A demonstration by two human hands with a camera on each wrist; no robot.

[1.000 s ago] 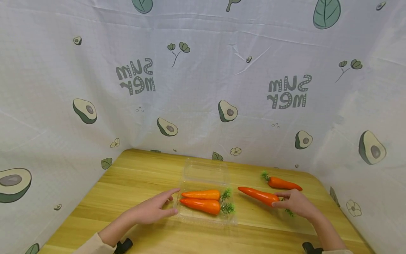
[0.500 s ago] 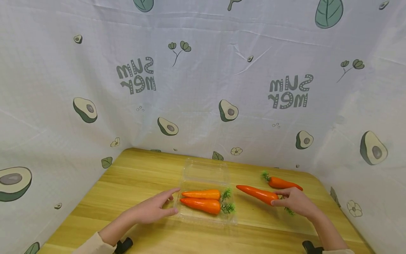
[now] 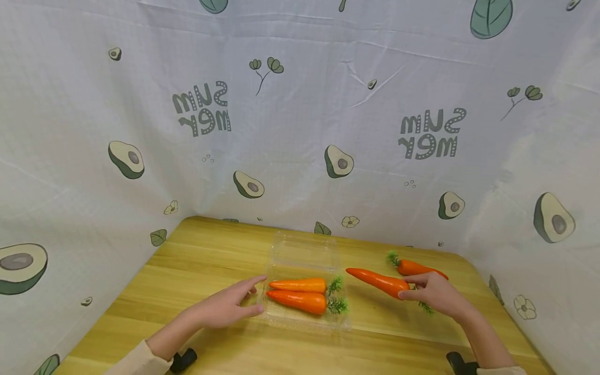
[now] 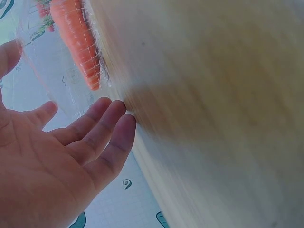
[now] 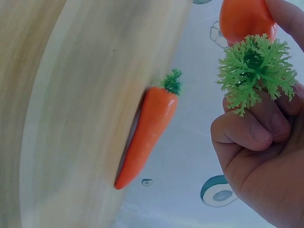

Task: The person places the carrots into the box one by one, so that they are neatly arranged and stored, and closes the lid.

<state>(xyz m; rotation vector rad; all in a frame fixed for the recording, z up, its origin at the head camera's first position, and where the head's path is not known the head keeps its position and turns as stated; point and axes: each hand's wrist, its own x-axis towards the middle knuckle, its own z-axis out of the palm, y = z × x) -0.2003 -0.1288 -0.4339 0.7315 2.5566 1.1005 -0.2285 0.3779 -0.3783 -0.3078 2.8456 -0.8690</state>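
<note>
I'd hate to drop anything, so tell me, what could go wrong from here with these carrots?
The right hand grips the held carrot near its leafy end, so the long tip might dip or twist loose. That tip points toward the clear plastic box and could knock the two carrots lying side by side inside. The left hand is close to the box's edge, so a nudge could shift it.

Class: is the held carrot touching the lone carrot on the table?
Apart: the right wrist view shows pale cloth between the held carrot and the lone carrot.
</note>
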